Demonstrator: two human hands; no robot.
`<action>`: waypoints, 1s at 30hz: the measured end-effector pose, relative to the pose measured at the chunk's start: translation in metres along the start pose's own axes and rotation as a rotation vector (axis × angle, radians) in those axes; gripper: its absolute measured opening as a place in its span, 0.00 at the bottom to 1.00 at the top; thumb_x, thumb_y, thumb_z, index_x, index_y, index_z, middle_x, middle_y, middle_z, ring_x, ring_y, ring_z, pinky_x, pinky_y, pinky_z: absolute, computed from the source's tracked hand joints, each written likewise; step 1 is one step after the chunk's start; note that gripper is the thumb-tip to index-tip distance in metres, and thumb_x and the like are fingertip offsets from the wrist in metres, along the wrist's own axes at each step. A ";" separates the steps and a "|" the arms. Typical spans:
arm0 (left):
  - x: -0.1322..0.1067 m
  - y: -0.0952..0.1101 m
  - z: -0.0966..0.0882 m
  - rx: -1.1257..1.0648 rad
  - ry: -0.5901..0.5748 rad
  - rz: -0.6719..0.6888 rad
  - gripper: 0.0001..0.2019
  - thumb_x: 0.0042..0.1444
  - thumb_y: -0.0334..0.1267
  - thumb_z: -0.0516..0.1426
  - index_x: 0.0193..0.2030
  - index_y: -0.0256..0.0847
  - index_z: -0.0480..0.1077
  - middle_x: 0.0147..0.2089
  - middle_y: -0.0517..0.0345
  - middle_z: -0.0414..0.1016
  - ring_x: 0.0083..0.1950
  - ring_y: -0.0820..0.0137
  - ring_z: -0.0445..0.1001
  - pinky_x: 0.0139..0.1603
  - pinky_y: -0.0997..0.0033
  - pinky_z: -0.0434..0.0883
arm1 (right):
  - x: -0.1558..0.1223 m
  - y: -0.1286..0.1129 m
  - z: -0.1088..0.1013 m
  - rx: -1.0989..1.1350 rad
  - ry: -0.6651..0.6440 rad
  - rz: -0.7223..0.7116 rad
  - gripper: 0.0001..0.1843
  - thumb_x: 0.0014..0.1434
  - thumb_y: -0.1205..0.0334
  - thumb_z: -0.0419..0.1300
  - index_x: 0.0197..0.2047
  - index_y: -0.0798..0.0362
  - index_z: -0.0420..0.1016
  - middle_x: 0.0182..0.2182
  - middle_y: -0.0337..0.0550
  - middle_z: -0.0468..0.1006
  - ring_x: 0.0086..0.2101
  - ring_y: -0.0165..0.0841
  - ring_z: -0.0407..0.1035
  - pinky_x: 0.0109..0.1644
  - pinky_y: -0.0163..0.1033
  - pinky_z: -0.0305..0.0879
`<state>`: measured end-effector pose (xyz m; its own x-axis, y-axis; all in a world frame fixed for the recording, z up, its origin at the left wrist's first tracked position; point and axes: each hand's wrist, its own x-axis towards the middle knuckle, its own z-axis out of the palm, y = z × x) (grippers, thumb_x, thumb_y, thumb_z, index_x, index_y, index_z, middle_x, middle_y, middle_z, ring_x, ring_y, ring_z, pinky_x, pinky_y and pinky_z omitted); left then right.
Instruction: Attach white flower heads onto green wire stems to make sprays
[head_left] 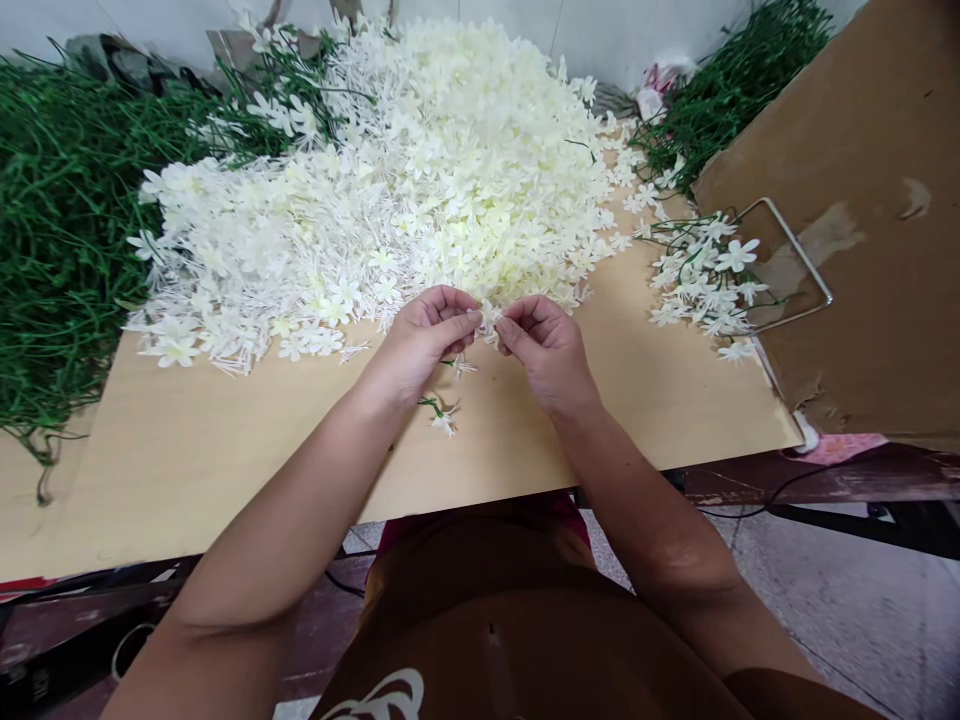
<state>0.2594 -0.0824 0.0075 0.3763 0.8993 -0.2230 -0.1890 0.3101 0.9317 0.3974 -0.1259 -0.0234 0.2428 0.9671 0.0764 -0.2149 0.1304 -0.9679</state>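
Observation:
My left hand (pixel 424 343) and my right hand (pixel 546 350) meet at the near edge of a big heap of white artificial flowers (pixel 420 180) on a pale wooden table (pixel 225 450). Both hands are closed in a pinch on one small white flower (pixel 489 318) held between them. A green stem with a white flower (pixel 441 413) hangs below my left hand and lies on the table.
Piles of green plastic stems lie at the left (pixel 52 240) and back right (pixel 735 90). A small bunch of flowers on stems (pixel 705 285) rests at the right. A brown cardboard sheet (pixel 862 200) with a metal wire handle (pixel 795 260) leans there.

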 end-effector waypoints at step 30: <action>0.003 -0.004 -0.006 -0.145 -0.112 -0.098 0.14 0.38 0.33 0.70 0.33 0.37 0.74 0.27 0.63 0.73 0.26 0.80 0.70 0.29 0.78 0.67 | 0.000 0.003 -0.002 0.077 -0.068 0.049 0.23 0.45 0.46 0.72 0.31 0.50 0.65 0.25 0.30 0.68 0.24 0.22 0.62 0.30 0.32 0.63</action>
<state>0.2554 -0.0788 0.0016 0.4967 0.8250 -0.2696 -0.2725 0.4431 0.8541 0.3984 -0.1262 -0.0268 0.1662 0.9849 0.0484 -0.2974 0.0968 -0.9498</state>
